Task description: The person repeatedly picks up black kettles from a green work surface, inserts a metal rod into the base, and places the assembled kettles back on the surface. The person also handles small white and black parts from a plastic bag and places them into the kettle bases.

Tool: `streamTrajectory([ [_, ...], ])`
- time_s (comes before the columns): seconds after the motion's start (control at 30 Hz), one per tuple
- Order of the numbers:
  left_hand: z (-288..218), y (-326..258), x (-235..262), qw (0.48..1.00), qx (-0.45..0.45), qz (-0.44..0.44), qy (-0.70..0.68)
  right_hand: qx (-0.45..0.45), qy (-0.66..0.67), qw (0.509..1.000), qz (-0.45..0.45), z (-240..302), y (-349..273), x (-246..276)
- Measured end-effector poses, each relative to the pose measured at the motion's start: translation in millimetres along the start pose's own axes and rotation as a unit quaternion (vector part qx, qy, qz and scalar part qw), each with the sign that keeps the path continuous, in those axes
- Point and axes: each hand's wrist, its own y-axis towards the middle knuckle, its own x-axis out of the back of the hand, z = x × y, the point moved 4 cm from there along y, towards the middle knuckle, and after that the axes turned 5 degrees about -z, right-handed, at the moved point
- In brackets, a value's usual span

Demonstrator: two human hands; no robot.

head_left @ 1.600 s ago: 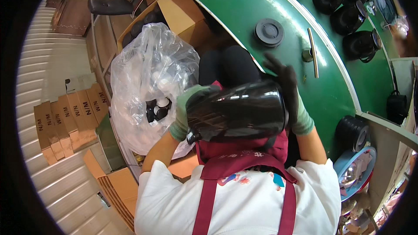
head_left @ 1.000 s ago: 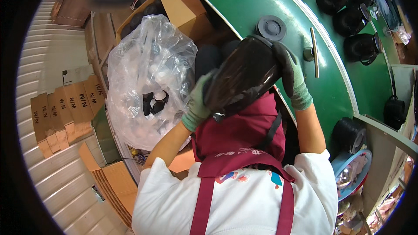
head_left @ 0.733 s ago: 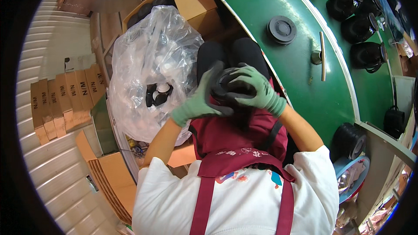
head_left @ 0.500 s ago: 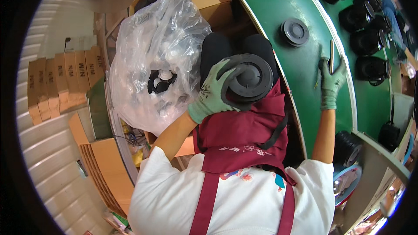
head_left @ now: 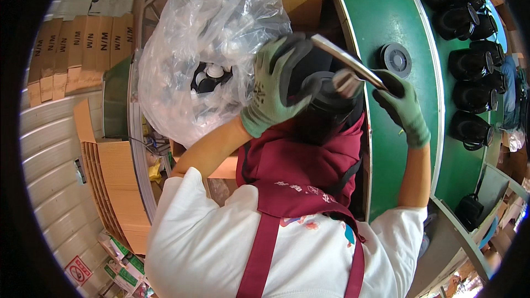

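Left hand: The left hand, in a green work glove, is spread and wrapped over the left side and top of a black rounded pot-like body, fingers curled around it and holding it against the lap.
Right hand: The right hand, also gloved green, is closed around the lower end of a flat silver metal tool. The fingers are narrow and gripping.
Tool axis: The tool's long axis slants from the right hand up and to the left, crossing above the top of the black body. Its free end lies just beside the left hand's fingertips.
Key relation: The black body sits between the two hands, just below the tool. The left hand is on it; the right hand reaches it only through the tool.
Body position: It rests over a dark red apron, at the near edge of a green conveyor belt.
On the belt: A dark round disc-shaped part lies just beyond the right hand. A row of black pots stands farther right, well apart.
To the left: A large clear plastic bag holds small black and white parts. Flat cardboard cartons stand beyond it.
Hard to make out: Whether the tool touches the black body cannot be told; a blurred grey round part shows just under the tool. The body's underside is hidden by the left hand and the apron.
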Motion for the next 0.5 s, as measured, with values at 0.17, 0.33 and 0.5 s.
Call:
streamTrajectory([
  [0.17,14.6,39.0,-48.7,0.960,0.051,0.271,0.050,0.065,-0.133,0.974,0.171,-0.8,55.5,-20.4],
  [0.33,6.6,32.2,-60.7,0.930,0.089,0.343,0.094,0.220,-0.222,0.945,0.094,-20.0,62.2,-23.3],
  [0.5,34.7,22.8,-64.5,0.949,0.061,0.310,-0.023,0.279,-0.344,0.896,0.018,6.0,39.0,-39.5],
])
